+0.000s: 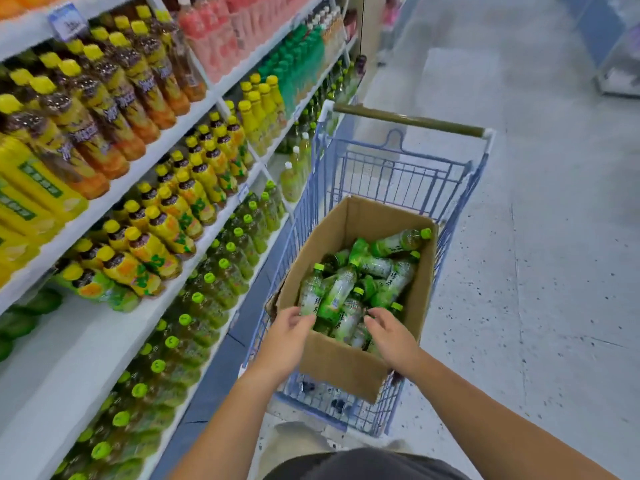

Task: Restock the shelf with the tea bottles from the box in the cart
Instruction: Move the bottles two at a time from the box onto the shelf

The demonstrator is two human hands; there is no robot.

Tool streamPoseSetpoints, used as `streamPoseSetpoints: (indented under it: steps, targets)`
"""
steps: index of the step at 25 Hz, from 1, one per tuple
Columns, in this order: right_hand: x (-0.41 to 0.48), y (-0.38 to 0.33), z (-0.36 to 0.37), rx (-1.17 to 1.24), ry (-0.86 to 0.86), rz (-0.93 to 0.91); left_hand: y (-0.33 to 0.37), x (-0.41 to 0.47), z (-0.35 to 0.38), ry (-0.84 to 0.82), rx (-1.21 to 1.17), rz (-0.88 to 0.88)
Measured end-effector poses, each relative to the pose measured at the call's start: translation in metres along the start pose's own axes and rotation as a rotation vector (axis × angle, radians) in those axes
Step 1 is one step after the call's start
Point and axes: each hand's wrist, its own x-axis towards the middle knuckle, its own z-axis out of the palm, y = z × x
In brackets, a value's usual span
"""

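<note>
Green-capped tea bottles [381, 268] lie jumbled in an open cardboard box [339, 362] in the blue wire cart [391, 174], beside the shelf [104, 327]. The left hand [287, 329] curls round the base of one bottle [310, 292]. The right hand [389, 329] reaches in with bent fingers; I can't tell whether it holds anything. The dark label characters are too blurred to read.

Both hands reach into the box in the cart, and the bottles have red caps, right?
No, the caps on the bottles are green, not red; the head view shows it. The left hand and right hand do reach into the box in the cart.
</note>
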Motion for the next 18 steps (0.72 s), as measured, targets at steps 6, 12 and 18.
streamPoseSetpoints:
  steps: [6, 12, 18]
  targets:
    - [0.028, 0.012, -0.011, 0.07, 0.111, 0.117, 0.024, 0.076, 0.012, -0.086, 0.185, 0.031]
    - [0.072, 0.012, 0.017, 0.112, 0.141, 0.248, 0.014, 0.148, 0.009, -0.169, 0.397, -0.136]
    - [0.139, 0.016, 0.05, 0.141, 0.075, 0.325, -0.006, 0.201, 0.024, -0.211, 0.438, -0.344]
